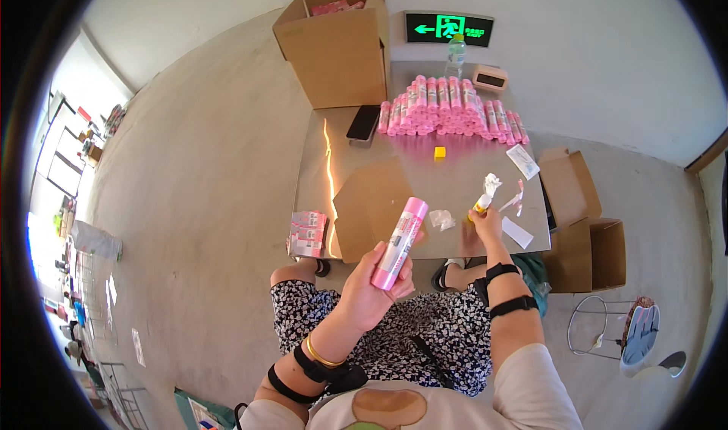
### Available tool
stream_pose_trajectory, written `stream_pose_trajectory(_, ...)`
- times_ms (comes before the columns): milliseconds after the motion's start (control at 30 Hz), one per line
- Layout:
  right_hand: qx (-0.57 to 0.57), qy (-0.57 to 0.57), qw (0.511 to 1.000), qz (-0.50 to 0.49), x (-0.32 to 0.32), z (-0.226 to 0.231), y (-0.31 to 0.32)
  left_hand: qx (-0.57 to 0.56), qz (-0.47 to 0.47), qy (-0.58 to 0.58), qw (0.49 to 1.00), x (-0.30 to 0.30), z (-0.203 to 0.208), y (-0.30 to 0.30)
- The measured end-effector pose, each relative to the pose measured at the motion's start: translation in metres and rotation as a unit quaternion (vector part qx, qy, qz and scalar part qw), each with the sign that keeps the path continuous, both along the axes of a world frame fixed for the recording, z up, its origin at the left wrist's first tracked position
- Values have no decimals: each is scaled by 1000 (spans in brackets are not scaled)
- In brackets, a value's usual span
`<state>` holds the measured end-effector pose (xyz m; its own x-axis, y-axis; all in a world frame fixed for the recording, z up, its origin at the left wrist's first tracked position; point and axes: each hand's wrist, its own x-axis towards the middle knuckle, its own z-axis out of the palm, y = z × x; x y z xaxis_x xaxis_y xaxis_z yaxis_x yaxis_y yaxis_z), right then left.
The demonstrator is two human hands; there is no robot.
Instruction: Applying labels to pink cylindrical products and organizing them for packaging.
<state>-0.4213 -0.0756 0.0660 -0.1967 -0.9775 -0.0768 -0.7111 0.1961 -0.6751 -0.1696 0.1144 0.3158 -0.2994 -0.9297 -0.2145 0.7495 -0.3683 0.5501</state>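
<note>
One shirt [462,413] is showing nearest. Left hand [362,297] is gripping one pink tube [399,245], tilted, over the table's [472,161] near edge; right hand [487,224] is pinching one yellow-white tube [481,205], one wad [492,183] at its top. Beyond, one yellow block [440,152] is sitting before stacked tubes [447,115], too many to count.
</note>
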Motion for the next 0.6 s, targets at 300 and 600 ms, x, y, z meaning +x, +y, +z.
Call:
stream_pose_trajectory(300, -163, -436, 852, 239, 77, 272, 154, -32, 7, 19, 999, -2, -2, 15)
stream_pose_trajectory(600, -334, -174, 846, 377, 73, 329, 214, -87, -2, -33, 996, -16, 38, 58)
